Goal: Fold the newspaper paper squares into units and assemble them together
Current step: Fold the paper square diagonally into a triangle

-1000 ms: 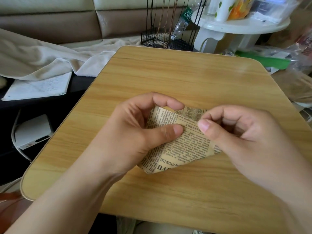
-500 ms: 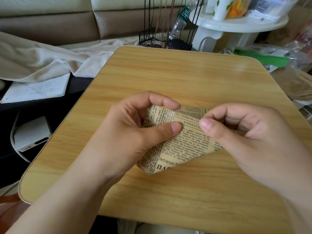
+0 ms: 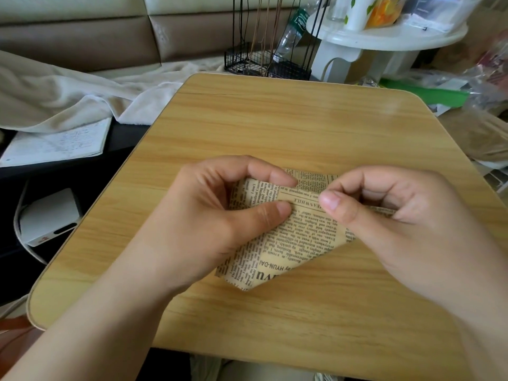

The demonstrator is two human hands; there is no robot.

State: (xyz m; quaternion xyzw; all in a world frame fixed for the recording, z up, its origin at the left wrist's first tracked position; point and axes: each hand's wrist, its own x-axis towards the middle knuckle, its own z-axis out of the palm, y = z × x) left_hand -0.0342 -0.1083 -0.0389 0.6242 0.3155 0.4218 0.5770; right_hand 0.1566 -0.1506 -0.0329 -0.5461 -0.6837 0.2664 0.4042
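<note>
A tan newspaper-print paper square (image 3: 297,240), partly folded, lies on the wooden table (image 3: 288,127) between both hands. My left hand (image 3: 209,221) pinches its upper left part, thumb on top of the sheet and index finger curled over the far edge. My right hand (image 3: 398,224) pinches the folded flap at the upper right between thumb and curled fingers. The paper's right part is hidden under my right hand. Its near corner points toward me and lies flat on the table.
A black wire rack (image 3: 266,61) and a white round stand (image 3: 384,37) stand beyond the table's far edge. A beige cloth (image 3: 68,94) and a notebook (image 3: 57,144) lie to the left. A white box (image 3: 49,215) sits low on the left. Plastic bags (image 3: 481,86) crowd the right.
Both hands keep their pinch on the paper. My right thumb has shifted slightly left along the folded edge, closer to my left thumb.
</note>
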